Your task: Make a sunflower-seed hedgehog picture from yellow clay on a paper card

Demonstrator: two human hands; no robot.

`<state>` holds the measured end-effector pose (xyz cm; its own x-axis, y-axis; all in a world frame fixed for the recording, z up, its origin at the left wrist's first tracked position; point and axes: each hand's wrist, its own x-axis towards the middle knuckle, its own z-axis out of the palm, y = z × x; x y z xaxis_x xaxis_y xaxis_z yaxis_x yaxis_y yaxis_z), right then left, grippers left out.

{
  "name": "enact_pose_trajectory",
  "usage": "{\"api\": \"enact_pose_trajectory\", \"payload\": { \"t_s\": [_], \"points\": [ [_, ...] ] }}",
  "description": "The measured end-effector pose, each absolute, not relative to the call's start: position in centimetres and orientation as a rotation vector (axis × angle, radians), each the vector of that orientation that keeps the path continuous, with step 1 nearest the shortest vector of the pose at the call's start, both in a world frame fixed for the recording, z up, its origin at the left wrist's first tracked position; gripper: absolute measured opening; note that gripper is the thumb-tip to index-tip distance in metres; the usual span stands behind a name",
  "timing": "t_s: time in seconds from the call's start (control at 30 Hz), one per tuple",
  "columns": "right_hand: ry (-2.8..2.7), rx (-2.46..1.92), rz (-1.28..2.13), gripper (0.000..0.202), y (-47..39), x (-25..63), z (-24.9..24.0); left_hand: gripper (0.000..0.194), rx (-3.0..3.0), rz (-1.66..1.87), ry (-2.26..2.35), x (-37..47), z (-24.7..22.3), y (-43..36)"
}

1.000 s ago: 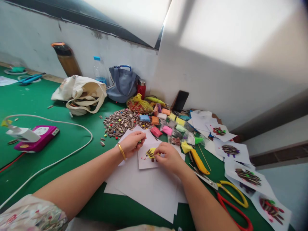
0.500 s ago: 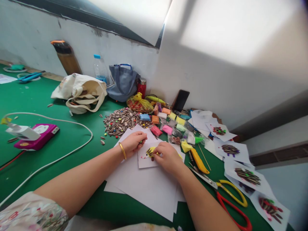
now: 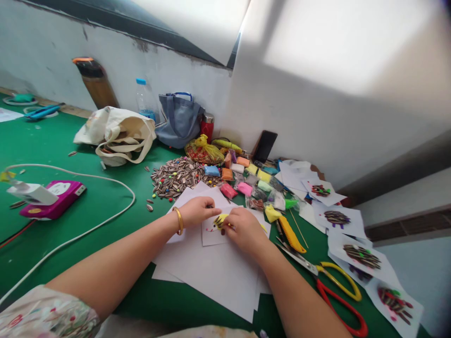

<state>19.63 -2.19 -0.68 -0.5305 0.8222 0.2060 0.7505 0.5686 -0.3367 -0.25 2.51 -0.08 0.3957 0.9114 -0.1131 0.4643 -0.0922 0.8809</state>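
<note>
A small white card (image 3: 214, 239) lies on top of larger white paper sheets (image 3: 218, 277). On it is an animal figure of yellow clay (image 3: 219, 220) with dark striped sunflower seeds stuck in it, a dark eye and pink dots. My right hand (image 3: 244, 229) covers the figure's right side, thumb and forefinger pinched at the clay; what lies between them is hidden. Over the card's upper left edge is my left hand (image 3: 197, 211), a gold bangle at its wrist. Its fingers are curled in and its thumb points at the figure; any content is hidden.
Behind the sheets lie a heap of sunflower seeds (image 3: 176, 176) and several bagged clay pieces (image 3: 244, 189). Scissors (image 3: 338, 286) and a yellow cutter (image 3: 291, 234) lie right, beside finished seed cards (image 3: 362, 256). A white cable (image 3: 116, 180) crosses the left.
My left hand has turned over and lowered toward the card, its thumb now nearer the figure. My right hand stays at the figure with almost no shift.
</note>
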Motion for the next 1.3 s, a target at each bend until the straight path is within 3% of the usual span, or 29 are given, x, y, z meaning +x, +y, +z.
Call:
{"api": "enact_pose_trajectory", "payload": {
  "t_s": [0.3,0.83,0.97,1.13,1.3],
  "points": [
    [-2.502,-1.284,0.238,0.014,-1.9,19.7,-0.9,0.027,2.135,0.402,1.361,0.2,-0.7,1.4],
    [-2.544,-1.313,0.196,0.013,-1.7,19.8,-0.9,0.025,2.279,0.119,1.455,0.6,0.0,1.1],
    [-2.442,-1.317,0.206,0.008,-1.7,20.5,-0.6,0.036,2.060,0.280,1.357,0.1,0.4,1.8],
    [-2.201,-1.239,0.171,0.015,-1.9,20.9,0.3,0.060,1.242,0.476,1.111,0.2,0.7,1.6],
    [-2.087,-1.143,0.159,0.016,-2.5,20.1,0.7,0.065,0.913,0.447,0.946,0.5,0.9,0.9]
  ]
}}
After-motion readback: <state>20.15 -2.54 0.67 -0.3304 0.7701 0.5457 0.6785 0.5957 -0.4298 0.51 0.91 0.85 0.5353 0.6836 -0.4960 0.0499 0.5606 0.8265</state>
